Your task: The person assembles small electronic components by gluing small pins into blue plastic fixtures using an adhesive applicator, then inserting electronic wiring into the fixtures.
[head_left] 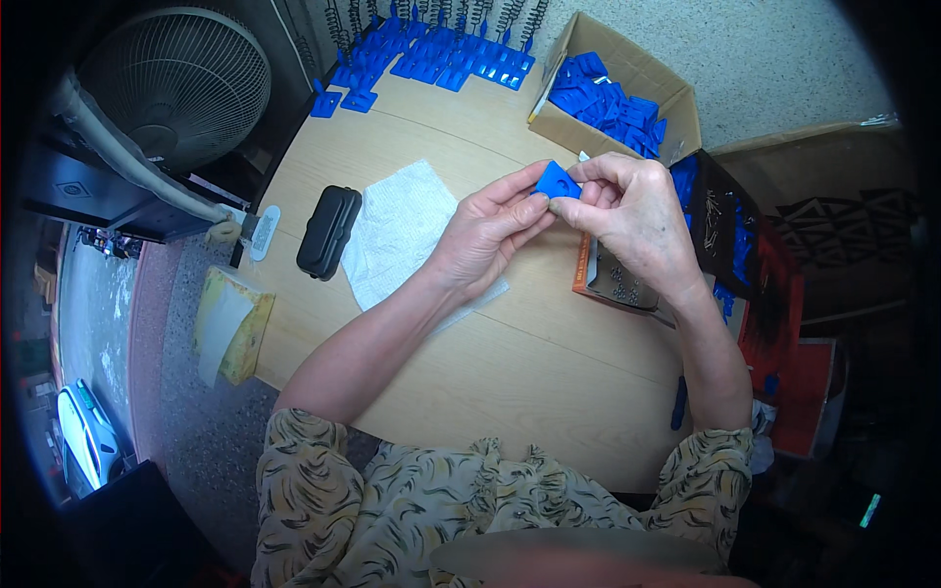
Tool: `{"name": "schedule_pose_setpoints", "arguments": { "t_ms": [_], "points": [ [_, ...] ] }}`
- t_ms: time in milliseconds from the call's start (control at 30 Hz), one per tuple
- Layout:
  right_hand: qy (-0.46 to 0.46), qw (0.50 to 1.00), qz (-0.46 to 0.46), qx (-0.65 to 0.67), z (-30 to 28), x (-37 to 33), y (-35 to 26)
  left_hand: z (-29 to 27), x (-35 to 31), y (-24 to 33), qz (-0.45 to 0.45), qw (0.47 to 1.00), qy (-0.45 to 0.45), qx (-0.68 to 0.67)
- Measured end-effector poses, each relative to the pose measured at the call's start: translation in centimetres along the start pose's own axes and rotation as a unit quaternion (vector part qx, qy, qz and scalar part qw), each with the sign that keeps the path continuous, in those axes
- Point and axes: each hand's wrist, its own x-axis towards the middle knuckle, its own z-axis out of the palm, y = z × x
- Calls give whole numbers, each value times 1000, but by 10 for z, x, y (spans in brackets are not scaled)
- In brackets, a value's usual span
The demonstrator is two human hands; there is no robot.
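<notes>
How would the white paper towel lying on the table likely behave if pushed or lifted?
The white paper towel looks thin and creased, so probably floppy and very light. Pushed, it would likely crumple or slide on the smooth wooden table; the left hand hovers over its edge.

Around the pale wood table [549,363]: a bright blue plastic piece [556,181] above its middle, a white dimpled paper towel [397,230] and glossy black case [328,231] toward its left, blue pieces in a brown cardboard box [627,73] at its far right corner, a beige blouse with dark squiggles [412,510] at its near edge
</notes>
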Motion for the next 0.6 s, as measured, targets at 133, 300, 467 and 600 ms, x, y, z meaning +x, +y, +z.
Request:
{"name": "schedule_pose_setpoints", "arguments": {
  "t_ms": [133,300,467,600],
  "points": [
    [-15,1000,19,-10,0,2,2,0,0,-1,-11,1000,7,-10],
    [-18,999,27,-14,1,3,3,0,0,-1,-7,1000,6,-7],
    [-9,999,28,-12,2,2,4,1,0,-1,-7,1000,8,-9],
    [-10,1000,23,-17,1,3,3,0,1,-1,-7,1000,10,-5]
  ]
}}
